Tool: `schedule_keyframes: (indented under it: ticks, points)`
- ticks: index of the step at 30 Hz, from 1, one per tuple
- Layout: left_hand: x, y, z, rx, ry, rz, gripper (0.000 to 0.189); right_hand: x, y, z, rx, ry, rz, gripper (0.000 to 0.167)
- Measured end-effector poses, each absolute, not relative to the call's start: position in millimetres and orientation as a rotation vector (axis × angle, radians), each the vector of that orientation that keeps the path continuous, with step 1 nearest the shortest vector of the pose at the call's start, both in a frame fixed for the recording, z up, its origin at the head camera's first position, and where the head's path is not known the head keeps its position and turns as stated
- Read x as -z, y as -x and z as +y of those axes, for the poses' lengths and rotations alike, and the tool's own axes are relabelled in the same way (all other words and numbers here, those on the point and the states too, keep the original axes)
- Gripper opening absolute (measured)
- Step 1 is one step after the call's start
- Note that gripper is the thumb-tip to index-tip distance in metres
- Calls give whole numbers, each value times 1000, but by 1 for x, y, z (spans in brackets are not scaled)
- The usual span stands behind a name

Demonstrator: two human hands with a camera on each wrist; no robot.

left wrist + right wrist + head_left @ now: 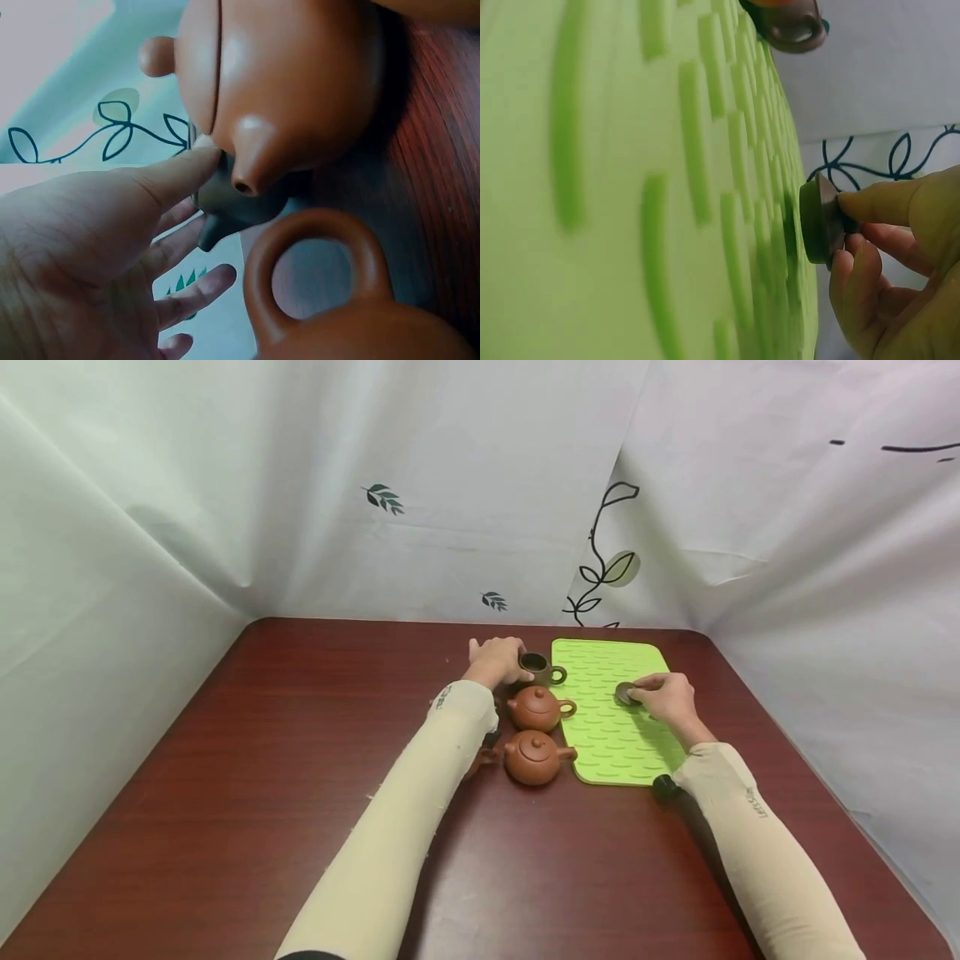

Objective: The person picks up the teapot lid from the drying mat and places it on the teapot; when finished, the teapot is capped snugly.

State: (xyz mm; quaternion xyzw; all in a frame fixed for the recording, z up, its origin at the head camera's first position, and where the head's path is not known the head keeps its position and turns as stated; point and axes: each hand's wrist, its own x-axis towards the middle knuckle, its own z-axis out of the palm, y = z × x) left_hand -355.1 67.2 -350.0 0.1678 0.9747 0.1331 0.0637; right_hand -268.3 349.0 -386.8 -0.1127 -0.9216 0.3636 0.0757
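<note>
A dark brown teapot stands without its lid at the far end of a teapot group, its opening showing. My left hand holds it from the spout side; in the left wrist view the thumb lies along its rim and the other fingers spread beyond. Over the green mat, my right hand pinches a round dark teapot lid. In the right wrist view the lid is tilted on edge, thumb and fingertips on its knob, close to the mat surface.
Two reddish-brown lidded teapots stand nearer, their handles reaching the edge of the green ridged mat. Another reddish-brown teapot is partly hidden by the left sleeve. All stand on a dark red table with a white curtain behind.
</note>
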Motion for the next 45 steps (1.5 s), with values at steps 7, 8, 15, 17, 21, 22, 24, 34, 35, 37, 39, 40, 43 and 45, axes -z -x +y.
schedule_keyframes:
  ticks: [7, 8, 15, 17, 21, 22, 24, 34, 35, 37, 39, 40, 43, 45]
  points:
    - [348, 355, 67, -439, -484, 2949, 53, 385, 270, 332, -1099, 295, -2702, 29]
    - [348, 355, 67, -434, -485, 2950, 53, 385, 270, 330, -1098, 284, -2688, 29]
    - [349, 354, 68, -428, -474, 2963, 51, 386, 276, 315, -1146, 221, -2610, 25]
    - [349, 354, 68, -426, -474, 2966, 51, 384, 277, 311, -1152, 214, -2605, 25]
    - [348, 355, 68, -430, -464, 2962, 50, 380, 280, 302, -1142, 192, -2595, 24]
    - [349, 355, 68, -436, -459, 2957, 50, 379, 281, 300, -1148, 191, -2589, 24]
    - [349, 355, 68, -449, -456, 2951, 50, 378, 282, 295, -1166, 189, -2581, 23]
    - [348, 349, 64, -500, -451, 2948, 54, 368, 291, 271, -1240, 155, -2578, 22]
    - [348, 348, 64, -507, -450, 2945, 54, 367, 292, 268, -1249, 159, -2576, 22]
    - [348, 349, 63, -516, -450, 2939, 55, 365, 295, 263, -1256, 161, -2577, 22]
    - [349, 349, 63, -524, -450, 2935, 54, 364, 298, 259, -1274, 163, -2576, 22]
    - [349, 349, 63, -526, -448, 2935, 54, 363, 299, 256, -1285, 161, -2573, 22]
    - [348, 348, 63, -522, -443, 2941, 53, 362, 303, 250, -1304, 148, -2567, 22]
    - [347, 348, 63, -516, -439, 2945, 53, 361, 306, 247, -1297, 134, -2564, 21]
